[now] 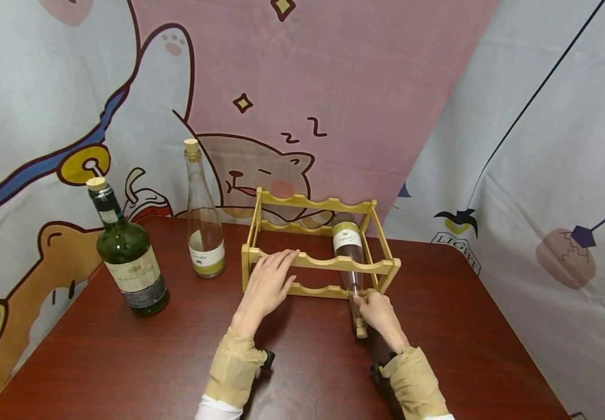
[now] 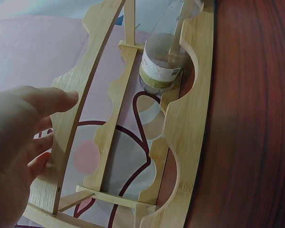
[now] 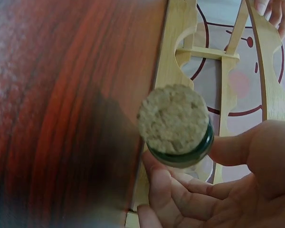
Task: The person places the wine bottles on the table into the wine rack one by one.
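A clear glass wine bottle [image 1: 348, 242] with a white and green label lies in the bottom right slot of a wooden wine rack [image 1: 313, 262], its corked neck pointing toward me. My right hand [image 1: 381, 315] grips that neck just behind the cork [image 3: 173, 118], thumb on one side and curled fingers on the other. With my left hand [image 1: 269, 283] I hold the rack's upper front rail near its left end. In the left wrist view the thumb [image 2: 64, 99] lies over one face of the rail, and the other fingers reach behind it.
Left of the rack stands an upright clear bottle [image 1: 206, 233] with a cork. Farther left is a green wine bottle [image 1: 131, 256], also corked. All stand on a dark red wooden table [image 1: 313, 373]. A cartoon-printed cloth [image 1: 360, 99] hangs close behind the rack.
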Demonstrator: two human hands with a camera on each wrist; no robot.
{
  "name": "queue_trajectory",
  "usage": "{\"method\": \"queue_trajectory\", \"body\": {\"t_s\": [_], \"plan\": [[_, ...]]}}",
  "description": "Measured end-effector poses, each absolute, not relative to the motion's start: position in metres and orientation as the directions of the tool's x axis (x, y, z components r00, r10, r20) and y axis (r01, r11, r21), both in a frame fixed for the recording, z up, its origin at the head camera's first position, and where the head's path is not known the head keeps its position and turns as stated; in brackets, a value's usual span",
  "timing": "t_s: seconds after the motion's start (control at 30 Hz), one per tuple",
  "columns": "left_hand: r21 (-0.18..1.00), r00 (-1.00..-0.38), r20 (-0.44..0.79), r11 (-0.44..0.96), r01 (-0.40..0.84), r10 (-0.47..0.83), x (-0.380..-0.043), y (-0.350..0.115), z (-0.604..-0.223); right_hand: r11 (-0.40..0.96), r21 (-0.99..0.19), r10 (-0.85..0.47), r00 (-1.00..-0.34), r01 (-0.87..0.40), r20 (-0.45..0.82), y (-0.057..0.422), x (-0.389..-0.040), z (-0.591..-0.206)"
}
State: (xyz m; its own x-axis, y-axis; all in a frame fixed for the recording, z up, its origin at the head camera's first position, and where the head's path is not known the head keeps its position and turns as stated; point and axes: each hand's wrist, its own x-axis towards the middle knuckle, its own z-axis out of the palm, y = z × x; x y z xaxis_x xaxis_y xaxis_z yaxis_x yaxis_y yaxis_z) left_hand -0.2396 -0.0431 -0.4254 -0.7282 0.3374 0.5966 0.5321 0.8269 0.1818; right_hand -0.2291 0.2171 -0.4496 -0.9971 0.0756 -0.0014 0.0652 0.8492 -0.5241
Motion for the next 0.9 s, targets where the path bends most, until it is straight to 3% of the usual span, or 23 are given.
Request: {"method": "queue_trajectory", "body": {"t_s": [0.2,0.4,0.57,0.63,0.77,0.9], "plan": [[0.183,-0.727,0.598,0.827,0.533,0.337,-0.239,-0.043,-0.426,0.861,-0.496,0.104,-0.994,0.110,-0.041,0.218,-0.228,-0.444],[0.178,-0.730,0.592,0.828,0.532,0.342,-0.239,-0.042,-0.426,0.880,-0.466,0.120,-0.992,0.090,0.033,0.218,-0.223,-0.427],[0.177,-0.727,0.597,0.827,0.533,0.341,-0.239,-0.042,-0.426,0.891,-0.439,-0.029,-0.978,-0.118,0.206,0.218,-0.220,-0.407],[0.174,-0.729,0.594,0.829,0.531,0.341,-0.239,-0.042,-0.425,0.880,-0.408,-0.109,-0.938,-0.246,0.329,0.217,-0.219,-0.399],[0.171,-0.733,0.589,0.834,0.525,0.341,-0.239,-0.042,-0.425,0.847,-0.302,-0.210,-0.797,-0.438,0.566,0.215,-0.221,-0.388],[0.173,-0.735,0.590,0.836,0.521,0.336,-0.239,-0.042,-0.425,0.819,-0.212,-0.288,-0.701,-0.534,0.653,0.213,-0.231,-0.389]]}}
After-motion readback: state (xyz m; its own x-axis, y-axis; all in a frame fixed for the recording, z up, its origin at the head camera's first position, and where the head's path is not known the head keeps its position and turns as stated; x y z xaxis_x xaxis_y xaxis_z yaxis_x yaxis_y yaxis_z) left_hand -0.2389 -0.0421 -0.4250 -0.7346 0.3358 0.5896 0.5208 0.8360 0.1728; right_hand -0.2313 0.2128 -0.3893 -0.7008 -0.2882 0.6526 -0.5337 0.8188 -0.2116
